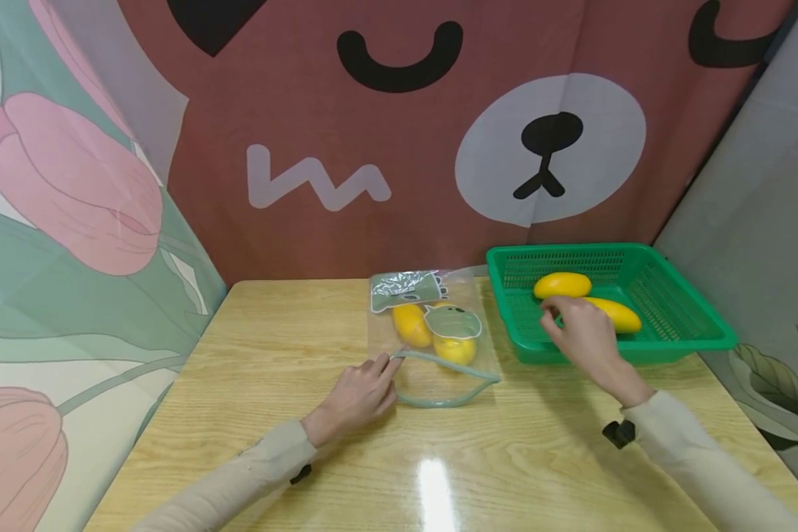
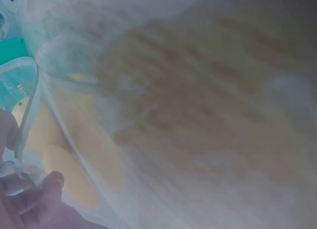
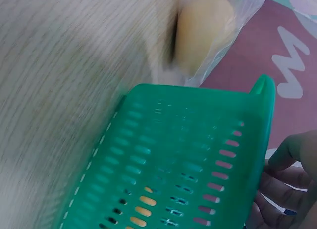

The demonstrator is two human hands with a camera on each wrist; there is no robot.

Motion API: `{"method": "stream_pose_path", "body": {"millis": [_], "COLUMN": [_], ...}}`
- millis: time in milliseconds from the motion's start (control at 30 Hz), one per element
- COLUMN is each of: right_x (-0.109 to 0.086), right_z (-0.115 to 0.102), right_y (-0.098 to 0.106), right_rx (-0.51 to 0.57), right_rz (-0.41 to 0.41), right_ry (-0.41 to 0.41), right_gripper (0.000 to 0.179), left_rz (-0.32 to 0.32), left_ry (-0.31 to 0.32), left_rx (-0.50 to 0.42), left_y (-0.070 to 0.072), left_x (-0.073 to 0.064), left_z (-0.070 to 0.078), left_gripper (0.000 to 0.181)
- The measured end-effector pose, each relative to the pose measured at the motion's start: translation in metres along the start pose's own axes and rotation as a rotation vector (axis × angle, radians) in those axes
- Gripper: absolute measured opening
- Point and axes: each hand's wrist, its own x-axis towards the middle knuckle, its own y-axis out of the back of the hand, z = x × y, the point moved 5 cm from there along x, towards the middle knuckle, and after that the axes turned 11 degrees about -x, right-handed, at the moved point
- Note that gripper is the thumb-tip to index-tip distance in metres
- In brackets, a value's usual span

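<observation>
A clear zip bag [image 1: 382, 340] printed with green cartoon shapes lies on the table, with yellow mangoes [image 1: 412, 325] inside. My left hand [image 1: 362, 391] pinches the bag's opening at its left corner, and the mouth gapes toward me. In the left wrist view, fingers [image 2: 52, 182] grip the bag's rim and the mangoes show through the film. My right hand [image 1: 581, 332] is over the near left side of the green basket [image 1: 691, 343], fingers bent loosely downward. Two yellow mangoes sit in the basket: one behind [image 1: 562, 285], another [image 1: 615, 315] partly hidden by this hand.
The slotted basket stands at the table's back right, close beside the bag. A brown bear-print cloth [image 1: 306, 244] hangs along the back edge. Floral cloth [image 1: 73, 185] covers the left side, and a grey printed cloth [image 1: 758, 222] the right. Light glares on the wooden table [image 1: 253, 347].
</observation>
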Motion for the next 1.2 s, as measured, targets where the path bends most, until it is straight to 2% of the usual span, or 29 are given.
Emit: {"method": "stream_pose_path", "body": {"millis": [433, 800, 1200], "right_x": [0.0, -0.002, -0.001], "right_z": [0.022, 0.043, 0.061], "right_y": [-0.01, -0.017, -0.021], "right_rx": [0.0, 0.008, -0.013], "right_rz": [-0.062, -0.117, -0.125], "right_ry": [-0.057, -0.095, -0.112], "right_gripper": [0.012, 0.015, 0.015], "left_rz": [0.025, -0.001, -0.007], "left_ry": [-0.01, 0.001, 0.002], "left_rx": [0.014, 0.005, 0.01], "left_y": [0.0, 0.001, 0.001], "left_x": [-0.001, -0.001, -0.001], "left_z": [0.0, 0.0, 0.001], "left_gripper": [0.06, 0.057, 0.057]}}
